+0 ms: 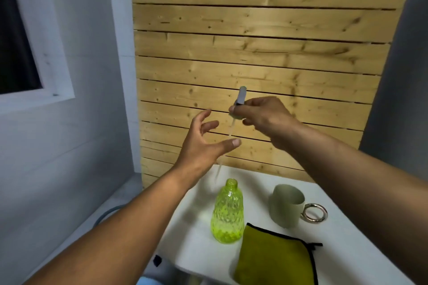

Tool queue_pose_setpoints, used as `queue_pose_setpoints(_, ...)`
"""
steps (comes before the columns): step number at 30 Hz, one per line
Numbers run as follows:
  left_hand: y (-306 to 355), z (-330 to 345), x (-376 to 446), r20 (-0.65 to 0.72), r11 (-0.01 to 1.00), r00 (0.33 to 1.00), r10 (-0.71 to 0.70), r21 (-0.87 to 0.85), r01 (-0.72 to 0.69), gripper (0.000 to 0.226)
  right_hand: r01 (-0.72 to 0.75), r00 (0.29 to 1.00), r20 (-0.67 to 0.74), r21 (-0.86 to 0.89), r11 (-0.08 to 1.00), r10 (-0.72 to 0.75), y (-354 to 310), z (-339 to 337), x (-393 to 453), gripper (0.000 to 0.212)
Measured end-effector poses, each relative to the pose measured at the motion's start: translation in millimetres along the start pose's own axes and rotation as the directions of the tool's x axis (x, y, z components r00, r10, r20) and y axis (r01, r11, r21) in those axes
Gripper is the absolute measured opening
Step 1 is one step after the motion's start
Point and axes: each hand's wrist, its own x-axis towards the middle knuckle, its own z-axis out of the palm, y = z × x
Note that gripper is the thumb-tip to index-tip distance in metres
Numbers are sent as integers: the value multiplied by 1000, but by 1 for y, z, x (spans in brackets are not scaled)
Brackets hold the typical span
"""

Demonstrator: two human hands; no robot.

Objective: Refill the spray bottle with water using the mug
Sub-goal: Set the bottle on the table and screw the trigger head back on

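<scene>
While the right hand [261, 118] pinches the spray head [240, 99] in a closed grip well above the table [347, 238], its thin dip tube [223, 155] hangs down and ends just above the open neck of the green spray bottle [228, 213]. The left hand [203, 146] is spread open and empty, fingers apart, beside the tube and holding nothing. The bottle stands upright and uncapped on the table, with the pale mug [287, 205] near it on the right and a yellow-green cloth [273, 259] lying just in front of both.

The step in hand looks like getting the spray head clear so the mug can pour. It would go best by lifting the tube straight away from the neck without knocking the light bottle, then setting the head down somewhere clean.

The tube is nearly transparent and blurred, so its tip is hard to place. Whether the mug holds water cannot be told, nor how much remains in the bottle. The cloth's front edge is cut off.
</scene>
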Motion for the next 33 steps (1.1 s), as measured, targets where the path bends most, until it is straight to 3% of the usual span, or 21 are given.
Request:
queue_pose_setpoints(5,-55,-34,-36,125,959,954,-274,106,262,113,84,996,-25,-35,996,-85,-6,-22,-4,22)
queue_pose_setpoints(9,-79,-34,-53,195,929,915,-354,184,320,111,164,985,-45,-40,986,-165,-10,-26,-10,22)
queue_pose_setpoints(16,-88,-5,-60,255,918,898,-358,270,289,110,284,955,-47,-121,951,-292,5,-22,-25,5)
queue_pose_setpoints(22,-101,8,-59,259,913,895,-363,290,286,107,310,951,21,-114,944,-310,28,-16,-36,17)
queue_pose_setpoints(27,-107,10,-63,265,917,902,-339,307,254,95,222,965,148,-34,975,-214,71,0,-43,12)
queue_pose_setpoints(33,-114,7,-65,196,928,931,-309,276,250,87,139,970,199,30,990,-142,111,13,-43,18)
